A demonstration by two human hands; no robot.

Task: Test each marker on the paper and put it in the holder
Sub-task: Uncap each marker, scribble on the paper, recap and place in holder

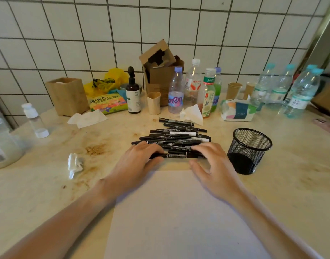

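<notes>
A stained table [291, 193] is seen across the whole lower frame, its edges cut off on all sides. A blank white sheet of paper [179, 221] is laid at lower centre, its near end cut off by the frame and its corners partly covered by both forearms. A pile of black markers [177, 139] is found at centre, just beyond the paper. A black mesh holder [249, 150] is placed upright at centre right, beside the pile; no marker is seen inside. The left hand [136, 163] is laid on the left end of the nearest marker [177, 156], fingers curled over it. The right hand [214, 165] is set on its right end, fingers bent; whether it is gripped cannot be told. Bottles [176, 92] are ranged along the upper tiled wall, labels largely illegible.
</notes>
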